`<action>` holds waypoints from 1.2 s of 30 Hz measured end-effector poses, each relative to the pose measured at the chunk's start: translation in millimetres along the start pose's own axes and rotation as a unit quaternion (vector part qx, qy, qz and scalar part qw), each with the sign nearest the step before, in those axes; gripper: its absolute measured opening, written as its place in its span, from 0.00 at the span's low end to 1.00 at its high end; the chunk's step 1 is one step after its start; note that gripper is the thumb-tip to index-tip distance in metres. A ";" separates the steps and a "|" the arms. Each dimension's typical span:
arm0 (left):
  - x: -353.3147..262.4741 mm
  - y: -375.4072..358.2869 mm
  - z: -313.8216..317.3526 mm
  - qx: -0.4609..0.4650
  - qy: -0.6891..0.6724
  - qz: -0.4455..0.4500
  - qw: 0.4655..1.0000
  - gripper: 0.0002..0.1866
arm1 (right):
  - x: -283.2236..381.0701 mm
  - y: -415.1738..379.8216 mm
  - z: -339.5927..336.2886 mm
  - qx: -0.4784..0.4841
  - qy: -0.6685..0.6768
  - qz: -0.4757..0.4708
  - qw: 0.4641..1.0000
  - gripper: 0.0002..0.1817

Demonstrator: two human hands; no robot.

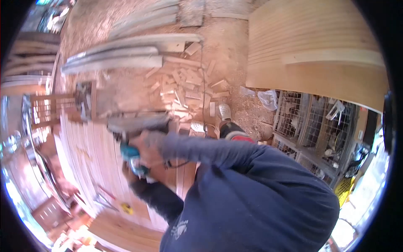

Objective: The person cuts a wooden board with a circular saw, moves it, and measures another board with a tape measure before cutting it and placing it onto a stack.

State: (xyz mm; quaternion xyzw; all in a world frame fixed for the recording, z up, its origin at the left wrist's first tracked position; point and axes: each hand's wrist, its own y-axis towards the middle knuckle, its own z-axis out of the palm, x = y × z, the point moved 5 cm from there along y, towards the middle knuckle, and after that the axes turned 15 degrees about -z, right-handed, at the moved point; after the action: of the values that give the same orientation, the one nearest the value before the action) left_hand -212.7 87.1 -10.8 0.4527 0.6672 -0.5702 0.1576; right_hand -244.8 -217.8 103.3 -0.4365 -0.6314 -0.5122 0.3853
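A teal corded power tool (133, 159) is over a workbench of pale boards (90, 147); its exact kind is blurred. My right hand (149, 149) is wrapped round its upper side, the arm reaching across from the right. On the tool's lower left side is my left hand (128, 171), partly hidden, fingers closed against it. Just beyond the hands, a grey-brown piece of wood (138, 123) lies across the bench's far end, overlapping the tool's front in this view. A dark cord (176, 164) shows beside my right forearm.
Wood offcuts (189, 84) lie heaped on the dusty floor near my shoes (224, 111). Long curved planks (121, 56) lie behind. A large wooden panel (310, 42) stands at upper right, above wire-mesh cages (294, 115). A yellow tape measure (126, 208) rests on the bench.
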 end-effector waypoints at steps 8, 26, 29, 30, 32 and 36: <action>-62.8 -2.3 108.9 -0.382 0.344 0.033 0.857 0.15 | 7.8 -11.1 -46.1 0.080 0.011 -0.033 0.996 0.16; 31.5 -82.7 59.3 -0.510 0.303 0.006 0.805 0.16 | 32.2 -40.1 -103.4 0.103 0.124 -0.082 0.984 0.21; 15.7 -97.0 72.7 -0.512 0.280 -0.015 0.812 0.17 | 38.9 -39.9 -156.0 0.029 0.055 -0.080 0.995 0.20; 15.0 -98.9 73.9 -0.509 0.281 -0.011 0.813 0.18 | 46.1 -36.1 -169.9 0.019 0.069 -0.080 0.994 0.22; 18.8 -100.9 71.6 -0.493 0.292 -0.014 0.819 0.18 | 48.7 -36.9 -189.2 -0.016 0.087 -0.025 0.996 0.23; -28.6 -114.3 103.8 -0.373 0.342 -0.011 0.862 0.21 | 70.9 -49.1 -233.9 -0.104 0.061 -0.054 0.991 0.23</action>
State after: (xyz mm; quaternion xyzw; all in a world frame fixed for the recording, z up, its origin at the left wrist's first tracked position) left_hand -318.5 -11.9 49.5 0.5193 0.8469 -0.0897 0.0703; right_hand -304.9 -441.3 196.0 -0.4074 -0.5730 -0.6205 0.3474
